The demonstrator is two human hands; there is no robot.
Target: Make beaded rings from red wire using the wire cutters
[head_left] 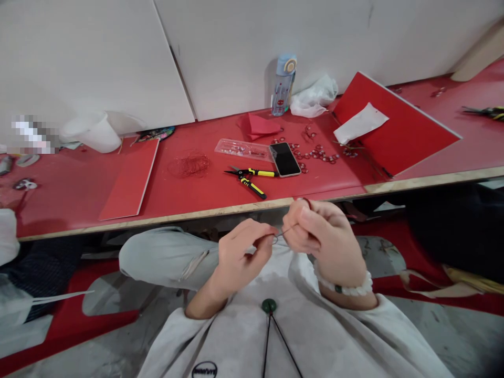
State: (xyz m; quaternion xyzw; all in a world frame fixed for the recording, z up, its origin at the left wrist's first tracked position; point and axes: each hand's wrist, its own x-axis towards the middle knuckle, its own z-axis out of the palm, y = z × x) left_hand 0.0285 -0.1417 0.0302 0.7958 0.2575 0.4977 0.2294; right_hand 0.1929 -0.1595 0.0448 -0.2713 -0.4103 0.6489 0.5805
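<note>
Above my lap, my left hand (244,255) pinches a thin dark cord (289,230) that shows a small loop by the fingertips. The same cord runs up into my right hand (325,236), whose fingers are closed on it, and a dark red loop shows at the top of that hand. Beyond the hands on the red table (205,197) lie yellow-and-black snips (252,181) with blades apart. A phone (287,159) touches their handle. Near it are a clear plastic box (244,150) with small beads and several small red beaded loops (321,153).
A tangle of red thread (191,165) lies left of the snips. Red boards (132,181) (405,121) stand at both sides, the right one with a white packet (361,124). A water bottle (282,86) and a plastic bag (315,97) stand by the wall. The table's wooden edge (220,211) lies just beyond my hands.
</note>
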